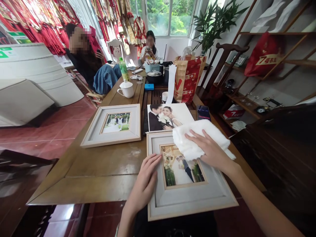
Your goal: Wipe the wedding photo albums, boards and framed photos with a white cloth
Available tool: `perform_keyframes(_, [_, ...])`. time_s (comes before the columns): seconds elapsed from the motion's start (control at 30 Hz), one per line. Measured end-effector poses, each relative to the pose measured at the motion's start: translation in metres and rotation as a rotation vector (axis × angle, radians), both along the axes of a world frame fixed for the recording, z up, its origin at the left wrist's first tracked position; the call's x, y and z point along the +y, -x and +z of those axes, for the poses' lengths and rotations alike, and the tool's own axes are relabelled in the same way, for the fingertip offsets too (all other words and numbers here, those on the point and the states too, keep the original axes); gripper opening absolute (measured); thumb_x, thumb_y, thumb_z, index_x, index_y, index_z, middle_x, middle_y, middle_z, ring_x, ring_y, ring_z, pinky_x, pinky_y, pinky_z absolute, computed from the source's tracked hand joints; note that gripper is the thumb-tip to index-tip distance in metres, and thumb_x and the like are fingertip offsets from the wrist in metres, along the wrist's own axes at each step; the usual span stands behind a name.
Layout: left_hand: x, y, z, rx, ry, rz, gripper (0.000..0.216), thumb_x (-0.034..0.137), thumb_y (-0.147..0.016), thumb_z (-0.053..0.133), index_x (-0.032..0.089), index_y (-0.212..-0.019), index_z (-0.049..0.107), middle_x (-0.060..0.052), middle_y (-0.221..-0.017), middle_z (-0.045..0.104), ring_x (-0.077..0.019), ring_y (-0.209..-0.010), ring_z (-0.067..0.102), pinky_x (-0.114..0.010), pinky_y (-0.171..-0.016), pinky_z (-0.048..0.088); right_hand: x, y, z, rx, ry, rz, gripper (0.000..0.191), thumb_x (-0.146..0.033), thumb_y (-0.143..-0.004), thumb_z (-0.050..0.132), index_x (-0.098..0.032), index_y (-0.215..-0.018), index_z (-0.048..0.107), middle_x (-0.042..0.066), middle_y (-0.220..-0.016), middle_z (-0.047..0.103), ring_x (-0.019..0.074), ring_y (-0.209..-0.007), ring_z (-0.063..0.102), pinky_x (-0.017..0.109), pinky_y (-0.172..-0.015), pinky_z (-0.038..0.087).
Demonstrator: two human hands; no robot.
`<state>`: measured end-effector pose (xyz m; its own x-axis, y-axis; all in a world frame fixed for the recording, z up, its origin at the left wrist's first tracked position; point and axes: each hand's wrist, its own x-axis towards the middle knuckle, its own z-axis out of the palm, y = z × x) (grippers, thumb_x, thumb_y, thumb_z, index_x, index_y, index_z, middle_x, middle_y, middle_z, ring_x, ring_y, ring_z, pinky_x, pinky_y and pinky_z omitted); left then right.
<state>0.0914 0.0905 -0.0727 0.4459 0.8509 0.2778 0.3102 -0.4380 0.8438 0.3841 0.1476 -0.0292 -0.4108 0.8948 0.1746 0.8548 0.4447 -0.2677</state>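
Note:
A picture frame (192,200) with a pale mat and a wooden border lies at the near table edge, its front part overhanging. Inside is a wedding photo (181,168). My left hand (145,177) rests on the frame's left side, fingers stretched flat over the border and mat. With fingers spread, my right hand (209,148) holds a folded white towel (185,141) from above, pressed on the frame's upper right. The towel covers that corner and part of the photo. Beyond it lies an unframed couple portrait (182,112). A second framed photo (138,131) lies to the left.
On the wooden table (106,184) stand a lidded white mug (126,90), a green bottle (123,69) and a paper bag (189,79). A phone (203,113) lies right of the portrait. Two people sit beyond, one at left (85,59), one at the far end (149,51).

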Motion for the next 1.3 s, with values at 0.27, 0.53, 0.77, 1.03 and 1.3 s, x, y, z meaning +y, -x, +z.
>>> perform_keyframes(0.27, [0.0,-0.002,0.002,0.036,0.03,0.015,0.048,0.016,-0.099,0.033,0.034,-0.144,0.04,-0.002,-0.148,0.043,-0.0224,-0.141,0.027,-0.049,-0.117,0.024,-0.124,-0.023,0.016,0.068,0.516,0.063,0.076,-0.007,-0.074,0.046,-0.04,-0.143,0.041,-0.006,-0.149,0.042,0.0312,-0.14,0.029,0.056,-0.11,0.037])
perform_keyframes(0.53, [0.001,0.0,0.004,0.041,0.013,-0.006,0.047,0.015,-0.099,0.033,0.032,-0.141,0.044,-0.003,-0.146,0.046,-0.0228,-0.141,0.027,-0.05,-0.117,0.024,-0.126,-0.06,0.017,0.06,0.579,-0.163,0.053,-0.032,-0.089,0.043,-0.041,-0.141,0.044,-0.004,-0.147,0.044,0.0359,-0.137,0.035,0.058,-0.11,0.033])
perform_keyframes(0.77, [0.002,-0.001,0.006,0.036,-0.002,-0.011,0.044,0.016,-0.098,0.035,0.031,-0.137,0.049,-0.005,-0.144,0.049,-0.025,-0.14,0.03,-0.053,-0.116,0.025,-0.028,-0.025,0.011,-0.016,0.18,-0.109,0.072,-0.009,-0.075,0.045,-0.023,-0.145,0.04,0.007,-0.151,0.04,0.0309,-0.142,0.026,0.058,-0.115,0.025])
perform_keyframes(1.03, [-0.001,-0.003,0.009,-0.018,0.027,0.023,0.042,0.016,-0.098,0.037,0.031,-0.133,0.055,-0.005,-0.141,0.053,-0.0253,-0.139,0.033,-0.053,-0.115,0.026,-0.008,-0.008,-0.007,-0.027,-0.069,-0.007,0.077,-0.001,-0.069,0.041,-0.015,-0.144,0.035,0.014,-0.144,0.049,0.026,-0.141,0.032,0.058,-0.115,0.024])
perform_keyframes(1.3, [0.0,-0.004,0.008,0.003,0.034,0.025,0.042,0.017,-0.098,0.035,0.031,-0.134,0.054,-0.005,-0.142,0.052,-0.0252,-0.139,0.031,-0.053,-0.115,0.026,-0.128,-0.031,0.01,0.008,0.439,0.095,0.077,-0.01,-0.076,0.045,-0.042,-0.146,0.034,-0.008,-0.147,0.043,0.0296,-0.136,0.036,0.049,-0.103,0.048])
